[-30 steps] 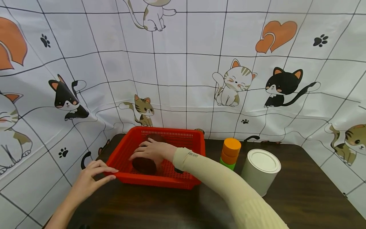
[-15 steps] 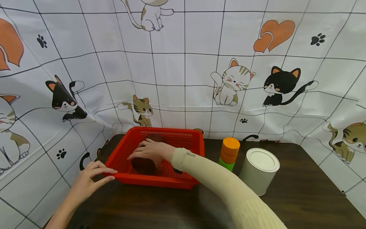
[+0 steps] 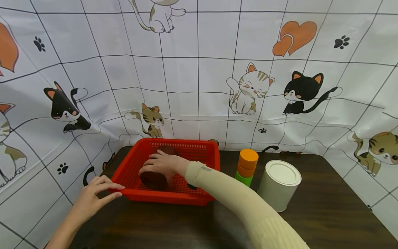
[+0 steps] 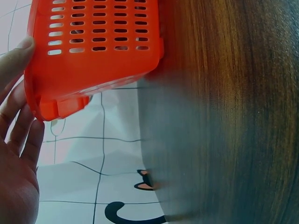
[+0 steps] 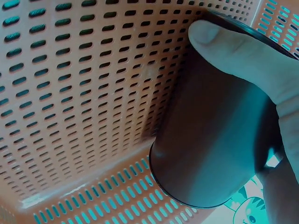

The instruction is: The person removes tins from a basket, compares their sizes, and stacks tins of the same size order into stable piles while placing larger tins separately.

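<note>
In the head view, a red perforated plastic basket (image 3: 164, 197) stands on the dark wooden table. My right hand (image 3: 163, 165) reaches into it and grips a dark brown cylindrical can (image 3: 152, 180) that lies on its side. The right wrist view shows the thumb (image 5: 233, 49) laid over the smooth side of this can (image 5: 210, 130); most of the other fingers are hidden. At the basket's near left corner, my left hand (image 3: 94, 197) pinches the rim. Seen from the left wrist, its thumb and fingers (image 4: 18, 126) lie on either side of the basket's edge (image 4: 91, 70).
Right of the basket stands an orange and green stacked cylinder (image 3: 247, 166). A pale lidded tin (image 3: 280, 186) is beside it, close to my right forearm (image 3: 236, 199). A white sheet (image 3: 183, 83) with printed cats hangs behind the table (image 3: 335, 200).
The head view has turned slightly right, so everything appears shifted a little left. Both hands keep their places on the can and the basket rim.
</note>
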`<state>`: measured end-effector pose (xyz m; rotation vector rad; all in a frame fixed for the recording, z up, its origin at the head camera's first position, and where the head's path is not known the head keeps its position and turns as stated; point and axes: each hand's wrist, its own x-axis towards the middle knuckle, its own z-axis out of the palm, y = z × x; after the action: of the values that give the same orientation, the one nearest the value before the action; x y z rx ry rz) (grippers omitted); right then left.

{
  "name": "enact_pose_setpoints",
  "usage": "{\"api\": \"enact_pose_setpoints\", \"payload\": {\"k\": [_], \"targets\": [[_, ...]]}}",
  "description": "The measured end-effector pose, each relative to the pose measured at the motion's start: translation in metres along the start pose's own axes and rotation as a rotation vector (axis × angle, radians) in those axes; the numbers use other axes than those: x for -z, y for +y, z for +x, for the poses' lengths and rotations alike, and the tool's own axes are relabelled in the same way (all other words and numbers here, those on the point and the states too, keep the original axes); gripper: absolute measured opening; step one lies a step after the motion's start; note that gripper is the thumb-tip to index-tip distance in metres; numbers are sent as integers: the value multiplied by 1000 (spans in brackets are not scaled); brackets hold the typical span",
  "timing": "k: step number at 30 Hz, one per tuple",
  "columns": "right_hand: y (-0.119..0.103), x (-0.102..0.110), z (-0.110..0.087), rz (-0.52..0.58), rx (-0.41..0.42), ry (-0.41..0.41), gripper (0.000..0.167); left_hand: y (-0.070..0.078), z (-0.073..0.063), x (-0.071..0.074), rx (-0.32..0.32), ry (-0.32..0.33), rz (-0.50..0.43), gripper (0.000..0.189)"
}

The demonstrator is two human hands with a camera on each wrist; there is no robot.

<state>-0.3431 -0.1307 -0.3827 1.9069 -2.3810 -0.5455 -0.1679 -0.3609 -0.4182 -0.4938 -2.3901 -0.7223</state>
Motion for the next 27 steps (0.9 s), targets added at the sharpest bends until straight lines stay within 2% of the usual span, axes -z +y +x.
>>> {"api": "enact_pose_setpoints", "payload": {"k": [11, 18, 27], "targets": [[-4, 3, -2, 20, -75, -20, 107, 0, 0, 0, -9, 8, -10, 39], [-2, 4, -1, 53, -80, -13, 107, 1, 3, 2, -18, 5, 18, 40], [0, -6, -3, 70, -98, 14, 109, 2, 1, 2, -22, 3, 10, 40]]}}
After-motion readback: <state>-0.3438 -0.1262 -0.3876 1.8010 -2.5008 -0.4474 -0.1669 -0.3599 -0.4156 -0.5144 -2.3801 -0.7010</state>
